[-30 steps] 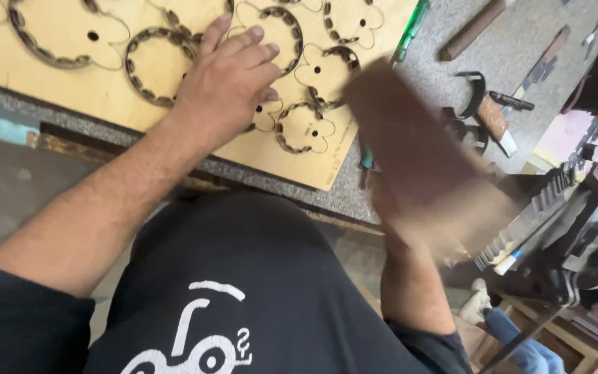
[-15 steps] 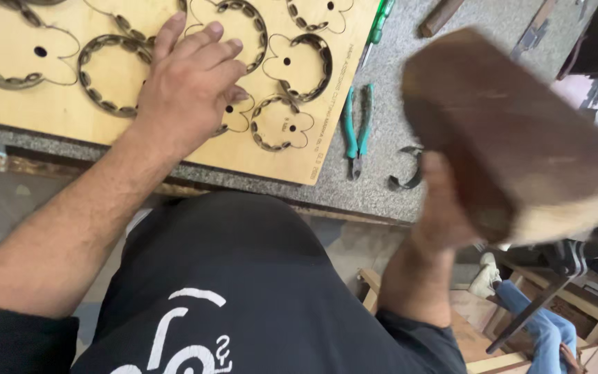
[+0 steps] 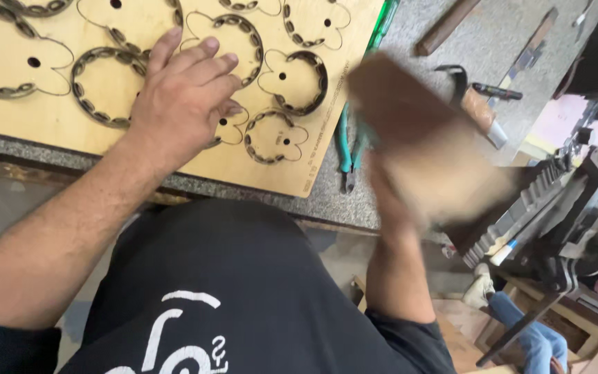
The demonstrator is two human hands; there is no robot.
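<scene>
Motion blur smears the wooden block [image 3: 417, 152], probably gripped by the right hand [image 3: 389, 201]. Left hand [image 3: 185, 97] flat, open on plywood die board [image 3: 57, 118]. Green pliers [image 3: 349, 149] just right of board.

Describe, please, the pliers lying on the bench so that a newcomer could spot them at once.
Start at the pale plywood board with its metal-edged cut-out shapes, which the left hand presses flat. Just off the board's right edge, on the grey speckled bench, lie the pliers, partly behind the blurred wooden block in the right hand. Their teal handles set them apart from the brown-handled tool farther right.
</scene>
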